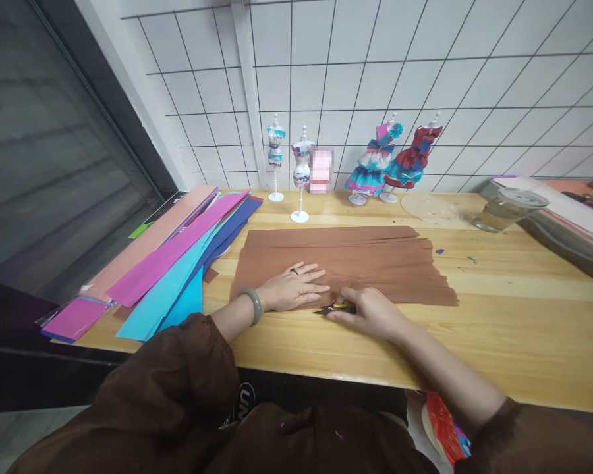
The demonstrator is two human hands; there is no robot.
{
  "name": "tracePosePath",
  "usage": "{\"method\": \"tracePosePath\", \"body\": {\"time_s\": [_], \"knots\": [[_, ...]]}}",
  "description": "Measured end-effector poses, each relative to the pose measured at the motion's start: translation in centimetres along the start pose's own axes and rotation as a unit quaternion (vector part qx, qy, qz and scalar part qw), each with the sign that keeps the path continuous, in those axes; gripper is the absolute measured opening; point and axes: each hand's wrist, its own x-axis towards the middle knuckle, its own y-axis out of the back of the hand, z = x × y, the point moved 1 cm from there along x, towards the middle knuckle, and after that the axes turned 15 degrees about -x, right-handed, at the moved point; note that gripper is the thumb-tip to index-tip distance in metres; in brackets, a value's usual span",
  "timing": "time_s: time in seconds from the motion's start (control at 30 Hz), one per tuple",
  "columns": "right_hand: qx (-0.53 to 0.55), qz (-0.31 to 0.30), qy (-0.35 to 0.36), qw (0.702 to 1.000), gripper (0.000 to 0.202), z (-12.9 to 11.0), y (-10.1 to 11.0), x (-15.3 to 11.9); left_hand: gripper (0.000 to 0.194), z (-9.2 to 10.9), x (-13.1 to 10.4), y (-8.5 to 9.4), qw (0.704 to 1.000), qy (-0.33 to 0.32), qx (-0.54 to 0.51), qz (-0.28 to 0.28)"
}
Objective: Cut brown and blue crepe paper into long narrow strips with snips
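A wide sheet of brown crepe paper [375, 260], creased and ragged at its right end, lies flat on the wooden table. My left hand [291, 288] rests palm down on it, fingers spread, near the front edge. Just to its right, my right hand [370, 309] is closed round a black-and-yellow pointed cutting tool [344, 307]. The tool's dark tip points left along the paper's front edge. My fingers cover much of it, so I cannot tell whether it is a knife or scissors.
Folded coloured papers [178, 263] are piled on the left. Along the wall stand two wrapped mini dress forms [301, 164] and two wearing paper dresses [375, 158]. At the back right, a clear plastic cup [508, 209] of liquid stands beside a white box [563, 204]. Small blue scraps [439, 251] lie nearby.
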Motion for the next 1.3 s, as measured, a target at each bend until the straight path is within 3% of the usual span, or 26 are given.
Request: {"method": "tracePosePath", "body": {"time_s": [0.23,0.5,1.3], "knots": [[0.004,-0.004,0.0,1.0,0.034,-0.8,-0.3,1.0,0.045,-0.2,0.0,-0.2,1.0,0.002,-0.002,0.0],[0.028,0.01,-0.013,0.999,0.032,-0.2,-0.6,0.3,0.045,-0.2,-0.1,-0.1,1.0,0.001,-0.005,0.0],[-0.012,0.008,-0.005,1.0,0.034,-1.9,-0.5,1.0,0.047,-0.1,-0.1,0.0,1.0,0.009,-0.015,-0.002]]}}
